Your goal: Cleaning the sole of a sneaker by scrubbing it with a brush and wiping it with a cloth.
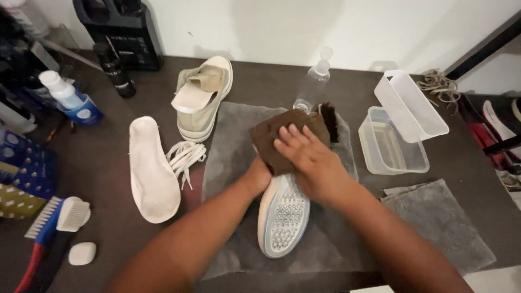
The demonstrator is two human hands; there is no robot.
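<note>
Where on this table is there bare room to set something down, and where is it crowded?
Bare tabletop lies between the loose insole and the patterned box. Another free strip runs along the wall between the clear bottle and the plastic container. The folded grey cloth carries nothing. Crowded: the back left corner, and the grey mat under both hands and the upturned shoe.

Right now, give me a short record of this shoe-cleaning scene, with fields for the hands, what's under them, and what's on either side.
right hand: presses a brown cloth onto the sneaker
left hand: grips the upturned sneaker, mostly hidden by cloth and shoe
under the sneaker: grey towel
to the left: white insole, loose laces, second beige sneaker
to the right: clear tub with lid leaning on it
behind: clear bottle
front left: brushes, white eraser block
</note>
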